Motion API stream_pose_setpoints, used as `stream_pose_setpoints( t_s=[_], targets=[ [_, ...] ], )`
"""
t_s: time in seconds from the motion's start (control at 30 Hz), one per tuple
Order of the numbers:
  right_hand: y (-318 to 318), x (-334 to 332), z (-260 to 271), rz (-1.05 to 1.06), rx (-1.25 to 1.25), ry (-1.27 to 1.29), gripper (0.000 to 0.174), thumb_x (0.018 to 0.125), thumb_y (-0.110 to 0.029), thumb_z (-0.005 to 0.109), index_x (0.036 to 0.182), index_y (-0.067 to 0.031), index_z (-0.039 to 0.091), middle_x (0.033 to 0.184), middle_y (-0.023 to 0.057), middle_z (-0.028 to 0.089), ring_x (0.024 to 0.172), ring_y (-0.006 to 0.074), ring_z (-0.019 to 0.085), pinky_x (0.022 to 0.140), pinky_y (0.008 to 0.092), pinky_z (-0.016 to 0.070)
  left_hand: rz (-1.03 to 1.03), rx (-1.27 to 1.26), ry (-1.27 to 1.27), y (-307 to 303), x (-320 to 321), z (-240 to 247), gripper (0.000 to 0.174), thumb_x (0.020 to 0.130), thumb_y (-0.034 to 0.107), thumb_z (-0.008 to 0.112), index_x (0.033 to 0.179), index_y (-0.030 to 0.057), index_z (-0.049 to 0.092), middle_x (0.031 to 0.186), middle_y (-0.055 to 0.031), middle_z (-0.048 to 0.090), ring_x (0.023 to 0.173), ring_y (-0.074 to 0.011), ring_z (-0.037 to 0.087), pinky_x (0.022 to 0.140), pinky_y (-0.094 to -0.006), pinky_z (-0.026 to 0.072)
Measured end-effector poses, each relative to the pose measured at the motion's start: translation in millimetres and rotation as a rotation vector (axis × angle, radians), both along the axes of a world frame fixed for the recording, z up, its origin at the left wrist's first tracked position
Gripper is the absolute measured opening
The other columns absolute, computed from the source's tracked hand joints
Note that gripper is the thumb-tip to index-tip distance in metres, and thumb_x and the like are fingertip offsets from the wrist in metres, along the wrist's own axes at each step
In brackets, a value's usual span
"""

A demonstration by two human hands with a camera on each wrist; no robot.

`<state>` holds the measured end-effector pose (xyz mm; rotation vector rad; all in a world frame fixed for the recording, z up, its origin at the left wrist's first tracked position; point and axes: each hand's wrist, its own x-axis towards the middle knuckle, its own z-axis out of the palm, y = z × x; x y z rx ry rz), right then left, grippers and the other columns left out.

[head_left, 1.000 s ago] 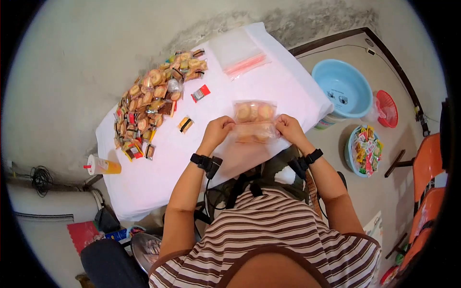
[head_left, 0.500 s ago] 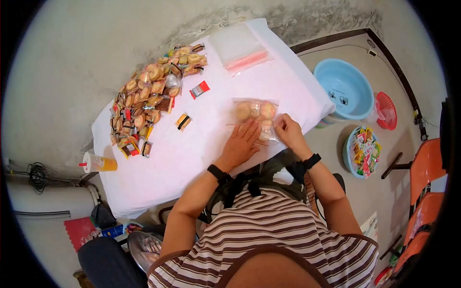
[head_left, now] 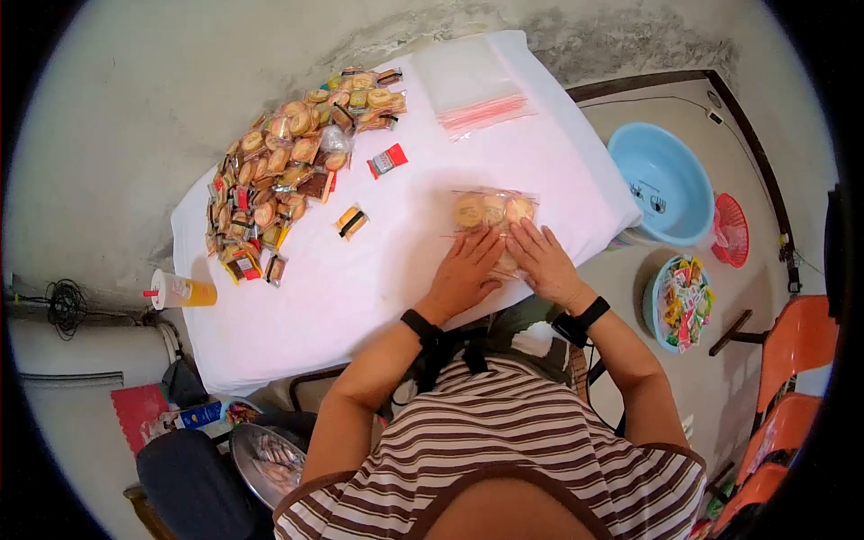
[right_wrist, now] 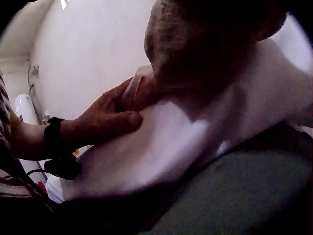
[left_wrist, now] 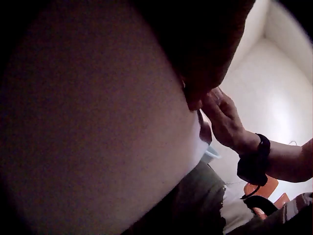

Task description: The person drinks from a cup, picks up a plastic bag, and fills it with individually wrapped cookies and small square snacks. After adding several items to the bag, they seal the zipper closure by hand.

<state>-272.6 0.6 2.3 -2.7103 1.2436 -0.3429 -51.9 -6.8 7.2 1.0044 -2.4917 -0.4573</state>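
From my seat at the head view, both hands lie flat on the clear plastic zip bag of round biscuits (head_left: 490, 209), which sits just right of centre in the frame, near the front edge of the white cloth-covered table (head_left: 360, 297). The left hand (head_left: 463, 274) and the right hand (head_left: 544, 265) are side by side with fingers straight and spread. Neither grips anything; they press down on the near part of the bag. The wrist views are dark and show little beyond each hand's neighbour flat on the cloth.

I judge this bag to be filled, with several biscuits showing through the far end. The pressing looks to me like flattening it or closing its strip, though I cannot see whether the seal is shut.

Plenty seems left. A large heap of wrapped biscuits and small packets (head_left: 283, 166) lies in the upper left. A small red packet (head_left: 387, 160) and a yellow-and-black packet (head_left: 351, 221) lie loose between the heap and the hands. A stack of empty clear bags with red strips (head_left: 477, 94) waits at top centre.
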Motion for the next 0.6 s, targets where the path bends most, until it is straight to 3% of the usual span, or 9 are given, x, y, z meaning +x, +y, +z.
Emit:
stream_pose_setpoints(
  t_s=[0.13, 0.23, 0.3, 0.37, 0.4, 0.43, 0.5, 0.53, 0.6],
  targets=[
    [-6.9, 3.7, 9.5, -0.051, 0.001, -0.05, 0.067, 0.077, -0.013, 0.061, 0.139, -0.0096, 0.036, 0.146, 0.0108, 0.031, 0.136, 0.0319, 0.026, 0.105, 0.0539, 0.0255, 0.072, -0.067, 0.052, -7.2, -8.3, 0.4, 0.069, 0.074, 0.017, 0.068, 0.135, 0.0029, 0.039, 0.139, -0.0133, 0.04, 0.131, -0.0297, 0.034, 0.107, -0.0434, 0.0279],
    [-16.9, 2.0, 6.9, -0.072, -0.092, -0.139, 0.058, 0.079, -0.014, 0.06, 0.134, -0.0093, 0.044, 0.141, 0.0098, 0.04, 0.132, 0.0312, 0.033, 0.105, 0.0541, 0.0254, 0.159, -0.184, 0.088, -21.1, -15.7, -3.6, 0.056, 0.076, 0.009, 0.062, 0.129, 0.0044, 0.046, 0.132, -0.0127, 0.048, 0.123, -0.0287, 0.045, 0.1, -0.0403, 0.0379],
    [-28.7, 5.3, -0.2, -0.044, -0.255, -0.174, 0.057, 0.078, -0.012, 0.062, 0.132, -0.0108, 0.046, 0.137, 0.0103, 0.045, 0.128, 0.0324, 0.039, 0.105, 0.0529, 0.0255, 0.163, -0.182, 0.318, -31.6, -11.5, -4.8, 0.046, 0.078, 0.005, 0.06, 0.123, 0.0068, 0.051, 0.119, -0.0141, 0.058, 0.109, -0.03, 0.057, 0.092, -0.0385, 0.0463],
    [-34.4, 17.5, 20.6, -0.181, -0.104, -0.399, 0.046, 0.084, -0.017, 0.061, 0.128, -0.0041, 0.05, 0.136, 0.0164, 0.045, 0.126, 0.0323, 0.043, 0.104, 0.0409, 0.0309, 0.263, -0.059, 0.381, -37.3, -7.9, 7.9, 0.034, 0.084, 0.007, 0.055, 0.118, 0.008, 0.057, 0.114, -0.0148, 0.061, 0.104, -0.0309, 0.059, 0.088, -0.0374, 0.0479],
    [-32.4, 24.5, 26.7, -0.227, -0.042, -0.603, 0.05, 0.087, -0.013, 0.058, 0.133, -0.0009, 0.043, 0.137, 0.0177, 0.043, 0.127, 0.0288, 0.042, 0.105, 0.0368, 0.0312, 0.28, 0.062, 0.445, -35.9, -1.3, 22.6, 0.03, 0.087, 0.009, 0.053, 0.117, 0.0057, 0.057, 0.113, -0.0141, 0.062, 0.101, -0.0292, 0.06, 0.086, -0.0362, 0.048],
    [-32.4, 37.4, 37.9, -0.25, 0.049, -0.874, 0.05, 0.09, -0.012, 0.053, 0.137, -0.0008, 0.038, 0.138, 0.0162, 0.043, 0.128, 0.027, 0.041, 0.107, 0.0371, 0.0295, 0.305, 0.171, 0.521, -37.1, 10.1, 37.5, 0.028, 0.089, 0.01, 0.05, 0.115, 0.0033, 0.057, 0.112, -0.0135, 0.063, 0.099, -0.0275, 0.062, 0.085, -0.035, 0.0482],
    [-37.1, 48.2, 43.9, -0.224, 0.001, -0.872, 0.051, 0.091, -0.01, 0.048, 0.139, -0.0021, 0.034, 0.141, 0.0159, 0.039, 0.132, 0.0266, 0.035, 0.109, 0.0366, 0.0237, 0.442, 0.591, 0.712, -33.3, 45.3, 47.0, 0.026, 0.092, 0.015, 0.052, 0.114, 0.0014, 0.059, 0.107, -0.0092, 0.064, 0.093, -0.0185, 0.061, 0.081, -0.0315, 0.0483],
    [-35.0, 54.4, 47.3, -0.159, -0.014, -0.894, 0.052, 0.091, -0.01, 0.047, 0.141, -0.0044, 0.032, 0.142, 0.0141, 0.038, 0.133, 0.0252, 0.033, 0.11, 0.0387, 0.0209, 0.519, 0.571, 0.718, -18.5, 66.0, 49.9, 0.026, 0.092, 0.015, 0.052, 0.114, 0.0014, 0.059, 0.107, -0.0092, 0.064, 0.093, -0.0185, 0.061, 0.081, -0.0315, 0.0483],
    [-28.2, 68.8, 50.1, -0.12, 0.08, -0.907, 0.05, 0.094, -0.013, 0.043, 0.142, -0.0085, 0.031, 0.144, 0.011, 0.036, 0.134, 0.0237, 0.032, 0.109, 0.0433, 0.0202, 0.585, 0.825, 1.31, 11.0, 96.0, 56.5, 0.025, 0.091, 0.017, 0.053, 0.11, 0.003, 0.06, 0.097, -0.0067, 0.063, 0.084, -0.0131, 0.06, 0.074, -0.0279, 0.0493]
  ],
)
